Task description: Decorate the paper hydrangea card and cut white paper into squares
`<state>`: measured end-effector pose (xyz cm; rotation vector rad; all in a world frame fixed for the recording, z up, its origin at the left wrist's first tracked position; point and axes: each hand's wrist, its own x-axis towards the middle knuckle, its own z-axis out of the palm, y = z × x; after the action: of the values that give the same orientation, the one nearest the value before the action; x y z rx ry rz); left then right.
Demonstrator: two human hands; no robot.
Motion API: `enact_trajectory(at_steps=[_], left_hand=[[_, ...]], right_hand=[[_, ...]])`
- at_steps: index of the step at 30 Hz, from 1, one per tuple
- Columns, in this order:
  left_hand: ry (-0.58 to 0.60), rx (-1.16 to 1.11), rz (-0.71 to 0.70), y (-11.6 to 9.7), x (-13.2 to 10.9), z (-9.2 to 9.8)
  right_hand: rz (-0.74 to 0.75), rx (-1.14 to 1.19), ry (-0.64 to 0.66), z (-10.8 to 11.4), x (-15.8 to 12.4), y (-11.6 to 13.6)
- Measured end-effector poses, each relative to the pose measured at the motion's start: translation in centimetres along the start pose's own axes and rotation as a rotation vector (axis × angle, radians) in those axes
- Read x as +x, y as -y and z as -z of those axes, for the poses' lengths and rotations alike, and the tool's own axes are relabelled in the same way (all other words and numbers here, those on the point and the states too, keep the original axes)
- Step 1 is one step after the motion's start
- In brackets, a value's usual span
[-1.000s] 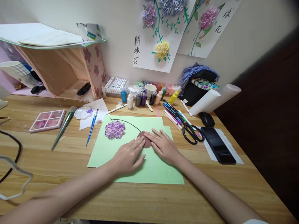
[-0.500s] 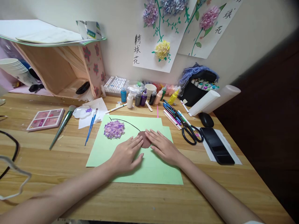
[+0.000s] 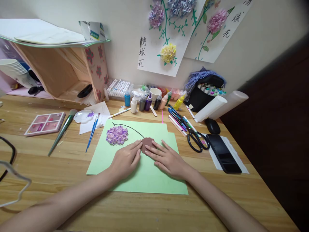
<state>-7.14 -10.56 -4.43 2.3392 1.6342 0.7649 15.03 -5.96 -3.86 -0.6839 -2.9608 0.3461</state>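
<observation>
A brown, roughly round paper piece (image 3: 146,143) lies on the light green paper (image 3: 135,185), at the lower end of a drawn dark curved line. My left hand (image 3: 127,159) rests at its left edge, fingers stretched forward and fingertips touching the rim. From the right, my right hand (image 3: 167,158) lies flat with fingers spread, fingertips on the brown piece's right part. To the upper left on the same paper sits a purple-and-pink crinkled paper flower (image 3: 117,135). A second green sheet shows beneath the first at the right.
Paintbrushes (image 3: 92,132) and a large green-handled brush (image 3: 62,133) lie left of the paper. Black-handled scissors (image 3: 196,141), pens (image 3: 177,120) and a phone (image 3: 224,154) lie at the right. Several paint bottles (image 3: 147,102) stand behind; a pink box (image 3: 45,123) is far left.
My right fingers have spread and slid lower onto the brown piece. My left hand has shifted slightly left, its thumb drawn in closer to the fingers. The view has shifted a little.
</observation>
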Motion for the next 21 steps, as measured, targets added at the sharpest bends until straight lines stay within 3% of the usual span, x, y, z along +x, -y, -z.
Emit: enact_trajectory(at_steps=[7, 12, 18, 21], left_hand=[[0.061, -0.147, 0.132, 0.09, 0.19, 0.71], [0.064, -0.166, 0.133, 0.14, 0.23, 0.80], [0.072, -0.047, -0.029, -0.11, -0.34, 0.37], [0.100, 0.016, -0.150, -0.22, -0.56, 0.21]], right_hand=[[0.007, -0.034, -0.005, -0.23, -0.09, -0.16], [-0.019, -0.001, 0.000, -0.25, 0.20, 0.07], [-0.001, -0.003, -0.028, -0.32, 0.38, 0.19], [0.017, 0.014, -0.126, -0.57, 0.07, 0.00]])
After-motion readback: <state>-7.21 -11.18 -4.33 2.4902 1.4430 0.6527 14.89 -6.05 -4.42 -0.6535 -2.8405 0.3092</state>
